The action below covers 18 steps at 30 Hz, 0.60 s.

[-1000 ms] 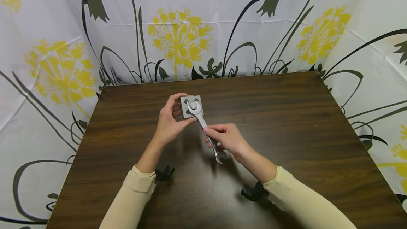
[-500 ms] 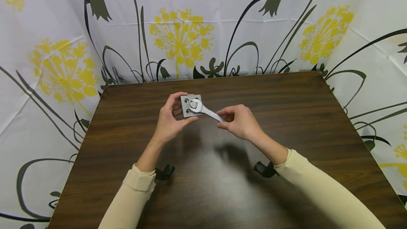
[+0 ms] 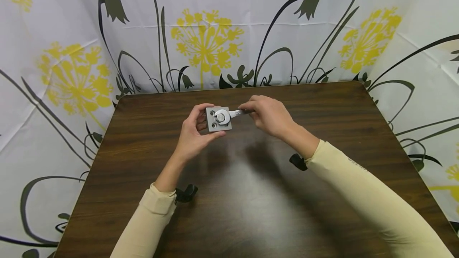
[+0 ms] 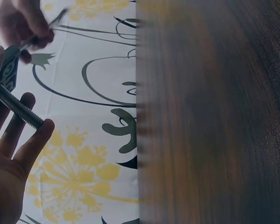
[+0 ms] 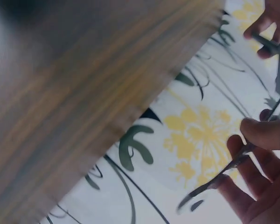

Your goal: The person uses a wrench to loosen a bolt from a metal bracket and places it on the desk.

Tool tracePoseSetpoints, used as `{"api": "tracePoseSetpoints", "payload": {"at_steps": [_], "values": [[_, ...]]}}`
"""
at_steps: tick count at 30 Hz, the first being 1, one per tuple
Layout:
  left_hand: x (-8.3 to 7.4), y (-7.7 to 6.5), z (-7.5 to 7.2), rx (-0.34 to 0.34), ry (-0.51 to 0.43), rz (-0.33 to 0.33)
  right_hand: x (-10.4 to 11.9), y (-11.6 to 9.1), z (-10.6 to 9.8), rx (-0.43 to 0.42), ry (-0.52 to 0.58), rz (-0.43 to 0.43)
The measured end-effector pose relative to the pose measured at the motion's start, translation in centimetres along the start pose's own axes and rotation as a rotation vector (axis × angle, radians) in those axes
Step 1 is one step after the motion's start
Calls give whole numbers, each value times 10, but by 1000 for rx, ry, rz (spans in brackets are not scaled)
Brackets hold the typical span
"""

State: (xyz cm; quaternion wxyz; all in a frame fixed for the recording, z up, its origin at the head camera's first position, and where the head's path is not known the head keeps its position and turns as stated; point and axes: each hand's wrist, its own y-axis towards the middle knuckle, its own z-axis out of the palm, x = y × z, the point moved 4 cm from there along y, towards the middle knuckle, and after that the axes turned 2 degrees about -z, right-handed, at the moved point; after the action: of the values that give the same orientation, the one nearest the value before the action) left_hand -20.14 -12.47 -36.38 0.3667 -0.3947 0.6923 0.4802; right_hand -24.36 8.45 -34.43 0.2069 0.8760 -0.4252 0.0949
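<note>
My left hand (image 3: pixel 190 136) holds up a grey metal block (image 3: pixel 214 128) with round holes in its face, thumb below and fingers behind it. A bolt head (image 3: pixel 220 118) sits on that face, ringed by one end of a combination wrench (image 3: pixel 234 113). In the left wrist view the threaded bolt shank (image 4: pixel 21 108) sticks out from the back of the block, its tip near a fingertip. My right hand (image 3: pixel 270 116) pinches the wrench handle, right of the block. In the right wrist view the wrench's open end (image 5: pixel 189 200) projects past the fingers.
Below the hands lies a dark wood-grain table (image 3: pixel 229 194). Behind it hangs a white curtain (image 3: pixel 143 47) with yellow and grey flowers. Dark wrist-worn devices (image 3: pixel 186 193) show at both cuffs.
The wrench handle has swung counterclockwise, from pointing down-right to pointing right. My right hand has moved upward with it, its grip changed. The left hand and block stay nearly in place.
</note>
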Motion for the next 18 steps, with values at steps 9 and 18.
{"api": "tracePoseSetpoints", "payload": {"at_steps": [9,18], "values": [[-1,-3,2,14,1,-31,8,39,0,-72,-239,-204],[1,-2,4,31,-18,-45,23,56,-6,-154,-408,-470]]}}
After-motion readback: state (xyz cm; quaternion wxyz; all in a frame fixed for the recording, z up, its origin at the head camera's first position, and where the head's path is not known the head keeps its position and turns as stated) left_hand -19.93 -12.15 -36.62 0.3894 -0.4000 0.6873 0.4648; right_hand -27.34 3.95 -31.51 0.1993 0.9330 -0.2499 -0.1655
